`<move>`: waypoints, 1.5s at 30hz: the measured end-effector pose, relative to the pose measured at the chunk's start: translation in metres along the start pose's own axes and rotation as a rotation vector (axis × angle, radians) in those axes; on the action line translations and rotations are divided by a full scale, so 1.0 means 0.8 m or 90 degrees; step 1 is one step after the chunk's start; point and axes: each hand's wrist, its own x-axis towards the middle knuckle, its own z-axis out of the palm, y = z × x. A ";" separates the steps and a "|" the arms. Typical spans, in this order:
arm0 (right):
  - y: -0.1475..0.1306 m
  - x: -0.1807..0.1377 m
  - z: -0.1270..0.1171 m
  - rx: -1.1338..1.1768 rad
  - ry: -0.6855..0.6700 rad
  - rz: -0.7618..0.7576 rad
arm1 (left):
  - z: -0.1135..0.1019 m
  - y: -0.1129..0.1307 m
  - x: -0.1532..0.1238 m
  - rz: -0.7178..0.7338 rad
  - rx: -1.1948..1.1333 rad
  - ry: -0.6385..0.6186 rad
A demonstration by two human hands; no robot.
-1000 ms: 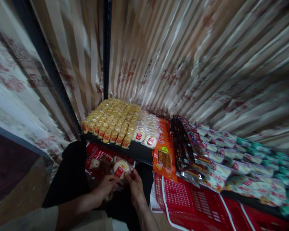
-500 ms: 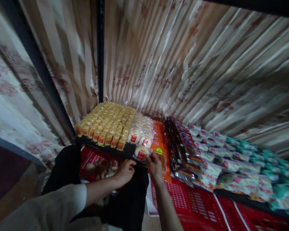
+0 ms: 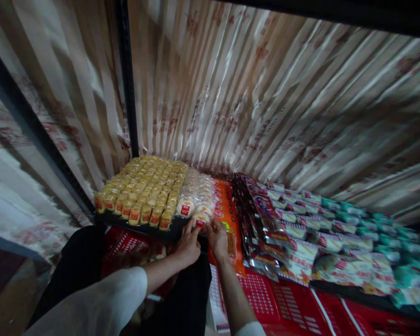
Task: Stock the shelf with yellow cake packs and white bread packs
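A round white bun in a clear wrapper with a red label (image 3: 200,219) lies at the front of the white bun rows on the dark shelf (image 3: 126,222). My left hand (image 3: 189,246) pinches its near left edge with closed fingers. At its near right edge, my right hand (image 3: 217,239) has its fingers closed on the same wrapper. Another wrapped white bun (image 3: 185,208) sits just behind and left of it. Tight rows of small yellow wrapped cakes (image 3: 147,186) fill the left end of the shelf. An orange packet (image 3: 226,205) lies right of the buns.
Dark packets (image 3: 248,219), white bags (image 3: 303,254) and green-and-white packs (image 3: 409,284) continue along the shelf to the right. Red baskets (image 3: 262,294) stand below. A dark upright post (image 3: 128,84) rises at the left, before a pleated printed curtain (image 3: 196,93).
My left hand has moved up and right from over the basket to the bun's wrapper. My right hand stays at the bun. The view has shifted slightly.
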 end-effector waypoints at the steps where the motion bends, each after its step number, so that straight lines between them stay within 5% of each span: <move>1: 0.002 0.002 0.001 -0.002 -0.001 -0.006 | 0.000 -0.001 0.000 0.006 0.007 0.000; 7: 0.010 0.008 0.007 -0.056 0.008 -0.015 | 0.000 -0.003 0.000 0.025 0.060 -0.015; 14: -0.003 -0.017 0.014 -0.156 0.120 -0.104 | 0.005 -0.008 0.004 0.044 0.071 -0.022; 22: 0.009 -0.042 0.021 -0.227 0.019 -0.214 | -0.005 -0.007 0.004 0.123 0.130 -0.030; 45: 0.002 -0.050 0.017 -0.240 0.013 -0.259 | -0.019 -0.016 -0.014 0.176 0.104 0.026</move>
